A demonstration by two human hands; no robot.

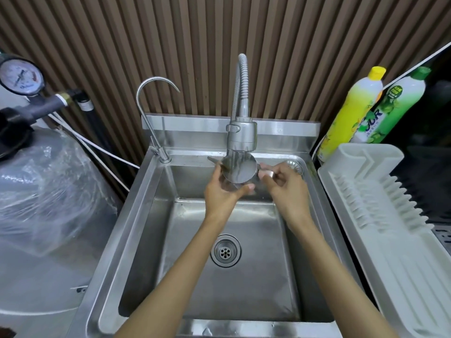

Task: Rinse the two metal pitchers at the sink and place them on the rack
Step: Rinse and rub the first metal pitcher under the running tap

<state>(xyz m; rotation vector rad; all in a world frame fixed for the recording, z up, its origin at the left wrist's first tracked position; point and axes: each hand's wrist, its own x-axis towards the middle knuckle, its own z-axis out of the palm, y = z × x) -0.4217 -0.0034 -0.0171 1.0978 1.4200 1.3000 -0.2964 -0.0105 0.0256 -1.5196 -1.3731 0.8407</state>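
Note:
A small metal pitcher (240,170) is held over the steel sink (136,215), right under the spray faucet head (242,136), and water runs into its open mouth. My left hand (223,191) cups the pitcher's body from below and from the left. My right hand (285,182) pinches the pitcher's handle on its right side. The white plastic dish rack (390,228) lies to the right of the sink with nothing on it. I see only one pitcher.
A thin gooseneck tap (151,113) rises at the sink's back left. Two dish soap bottles, yellow (351,113) and green (390,111), stand behind the rack. A plastic-wrapped tank (41,191) with a pressure gauge (20,76) fills the left side.

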